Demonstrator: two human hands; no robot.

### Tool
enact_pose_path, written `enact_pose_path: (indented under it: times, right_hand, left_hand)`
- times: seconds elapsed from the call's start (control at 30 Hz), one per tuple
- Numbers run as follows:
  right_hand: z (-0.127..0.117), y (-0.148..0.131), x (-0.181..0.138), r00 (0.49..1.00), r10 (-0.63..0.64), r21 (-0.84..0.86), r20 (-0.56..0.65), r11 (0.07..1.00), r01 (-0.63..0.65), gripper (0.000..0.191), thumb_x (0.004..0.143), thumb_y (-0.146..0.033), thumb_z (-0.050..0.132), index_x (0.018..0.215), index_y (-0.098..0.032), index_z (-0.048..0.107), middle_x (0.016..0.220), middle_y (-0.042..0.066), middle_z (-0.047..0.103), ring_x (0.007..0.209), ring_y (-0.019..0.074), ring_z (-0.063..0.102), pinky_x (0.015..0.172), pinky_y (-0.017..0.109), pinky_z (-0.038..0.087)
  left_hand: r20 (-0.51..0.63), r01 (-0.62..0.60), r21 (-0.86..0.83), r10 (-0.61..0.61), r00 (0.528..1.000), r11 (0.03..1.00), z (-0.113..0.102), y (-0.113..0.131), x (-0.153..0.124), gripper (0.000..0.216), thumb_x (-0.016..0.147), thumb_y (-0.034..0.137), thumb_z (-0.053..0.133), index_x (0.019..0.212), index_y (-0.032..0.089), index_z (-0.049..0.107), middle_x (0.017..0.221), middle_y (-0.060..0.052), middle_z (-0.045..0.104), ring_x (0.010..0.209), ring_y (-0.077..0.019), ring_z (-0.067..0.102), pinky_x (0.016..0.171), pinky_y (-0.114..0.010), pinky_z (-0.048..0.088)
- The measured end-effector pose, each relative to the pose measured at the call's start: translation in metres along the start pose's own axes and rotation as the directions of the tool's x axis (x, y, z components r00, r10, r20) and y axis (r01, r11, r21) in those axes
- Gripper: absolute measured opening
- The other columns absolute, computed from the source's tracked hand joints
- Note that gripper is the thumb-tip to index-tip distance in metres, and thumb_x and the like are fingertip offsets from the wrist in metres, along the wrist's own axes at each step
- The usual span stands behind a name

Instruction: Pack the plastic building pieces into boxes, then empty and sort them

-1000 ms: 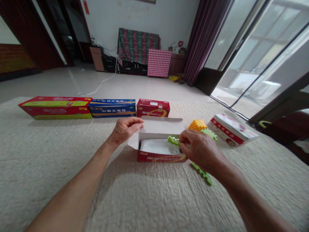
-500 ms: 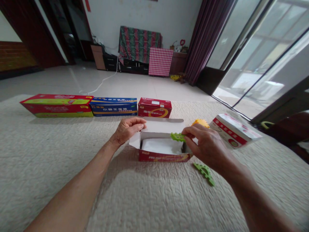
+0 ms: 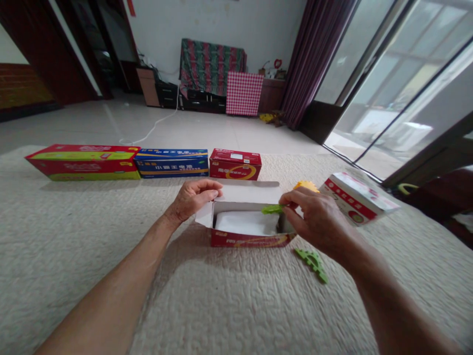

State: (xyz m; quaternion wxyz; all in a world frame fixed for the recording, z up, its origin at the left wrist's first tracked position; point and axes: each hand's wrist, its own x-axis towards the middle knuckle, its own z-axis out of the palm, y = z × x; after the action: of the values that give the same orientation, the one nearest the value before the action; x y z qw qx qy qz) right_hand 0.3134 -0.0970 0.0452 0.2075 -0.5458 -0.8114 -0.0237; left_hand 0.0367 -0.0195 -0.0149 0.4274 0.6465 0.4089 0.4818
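A red cardboard box (image 3: 236, 240) stands with its lid raised in front of me, a white block-like item (image 3: 246, 222) inside it. My left hand (image 3: 194, 199) is closed, pinching the box's raised lid flap (image 3: 251, 191) at its left corner. Above the right end of the opening, my right hand (image 3: 314, 212) grips a green toothed plastic piece (image 3: 271, 209); its far end is hidden by the fingers. A second green toothed piece (image 3: 313, 265) lies on the quilted cover to the right. Behind my right hand shows part of a yellow toothed piece (image 3: 307, 186).
Along the far edge of the quilted cover (image 3: 221, 301) stand a red-and-green box (image 3: 84, 162), a blue box (image 3: 171, 163) and a smaller red box (image 3: 235, 164). A white-and-red box (image 3: 358, 199) sits at the right. Beyond are the tiled floor and a cloth-covered cabinet.
The green piece in my right hand has turned and now looks narrower, almost edge-on. My left hand stays on the flap, and the view has shifted slightly.
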Motion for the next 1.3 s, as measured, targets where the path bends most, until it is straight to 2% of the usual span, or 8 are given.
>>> enact_pose_path:
  times: [0.33, 0.6, 0.77, 0.87, 1.0, 1.1, 1.3]
  right_hand:
    - [0.019, 0.001, 0.001, 0.999, 0.018, -0.044, 0.028, 0.999, -0.016, 0.016, 0.085, -0.013, 0.051, 0.081, -0.016, 0.066, 0.079, 0.005, 0.062, 0.068, 0.0134, 0.054, 0.063, 0.027, 0.038]
    - [0.024, -0.003, 0.01, 0.986, 0.046, -0.118, 0.158, 0.993, -0.027, 0.022, 0.085, -0.011, 0.049, 0.07, -0.016, 0.064, 0.073, 0.006, 0.063, 0.064, 0.0124, 0.053, 0.057, 0.026, 0.034]
    - [0.023, -0.002, 0.012, 0.975, 0.047, -0.098, 0.216, 0.995, -0.026, 0.022, 0.082, -0.008, 0.051, 0.067, -0.017, 0.065, 0.07, 0.006, 0.064, 0.064, 0.0131, 0.055, 0.058, 0.026, 0.035]
    - [0.015, 0.002, 0.011, 0.98, 0.051, -0.081, 0.192, 0.996, -0.036, 0.021, 0.082, -0.008, 0.051, 0.07, -0.017, 0.066, 0.072, 0.005, 0.065, 0.064, 0.0129, 0.056, 0.058, 0.026, 0.036]
    - [-0.005, 0.008, 0.006, 0.997, 0.012, -0.034, 0.072, 0.999, -0.009, 0.018, 0.082, -0.014, 0.053, 0.078, -0.019, 0.069, 0.074, 0.003, 0.066, 0.065, 0.0135, 0.057, 0.061, 0.027, 0.038]
    - [-0.013, 0.009, 0.003, 0.998, -0.01, -0.013, 0.059, 1.0, 0.011, 0.018, 0.079, -0.013, 0.053, 0.078, -0.02, 0.07, 0.074, 0.003, 0.067, 0.064, 0.0135, 0.057, 0.062, 0.028, 0.039]
    - [0.009, 0.008, 0.006, 0.991, 0.012, -0.08, 0.133, 0.997, -0.001, 0.018, 0.077, -0.008, 0.053, 0.068, -0.018, 0.064, 0.07, 0.002, 0.063, 0.059, 0.0104, 0.051, 0.057, 0.025, 0.034]
  left_hand:
    - [0.011, 0.012, 0.022, -0.013, 1.0, 1.0, -0.001, -0.003, 0.0, 0.025, 0.072, 0.032, 0.07, 0.091, 0.016, 0.074, 0.085, -0.007, 0.076, 0.08, -0.0188, 0.069, 0.076, -0.03, 0.054]
    - [0.014, 0.028, 0.02, -0.029, 0.999, 0.999, -0.001, -0.005, 0.0, 0.025, 0.072, 0.032, 0.07, 0.09, 0.017, 0.074, 0.086, -0.006, 0.076, 0.079, -0.0186, 0.069, 0.072, -0.029, 0.054]
    - [0.013, 0.023, 0.037, -0.023, 1.0, 0.999, -0.001, -0.005, 0.0, 0.026, 0.072, 0.033, 0.07, 0.091, 0.017, 0.074, 0.087, -0.007, 0.076, 0.079, -0.0193, 0.069, 0.071, -0.03, 0.054]
    - [0.019, 0.018, 0.057, -0.019, 1.0, 0.998, -0.002, -0.004, 0.0, 0.026, 0.072, 0.033, 0.069, 0.091, 0.016, 0.074, 0.087, -0.007, 0.077, 0.078, -0.019, 0.069, 0.071, -0.029, 0.054]
    - [0.023, 0.004, 0.066, -0.005, 1.0, 0.998, -0.002, -0.003, 0.0, 0.025, 0.073, 0.032, 0.069, 0.091, 0.016, 0.074, 0.087, -0.007, 0.077, 0.079, -0.0186, 0.069, 0.074, -0.029, 0.054]
    - [0.02, -0.003, 0.073, 0.002, 1.0, 0.997, -0.002, -0.002, 0.0, 0.023, 0.072, 0.032, 0.069, 0.09, 0.017, 0.074, 0.086, -0.006, 0.076, 0.079, -0.0186, 0.069, 0.075, -0.03, 0.054]
    - [0.019, -0.003, 0.091, 0.001, 1.0, 0.996, -0.001, 0.001, -0.001, 0.022, 0.073, 0.031, 0.068, 0.089, 0.018, 0.074, 0.087, -0.005, 0.076, 0.079, -0.0185, 0.069, 0.074, -0.029, 0.054]
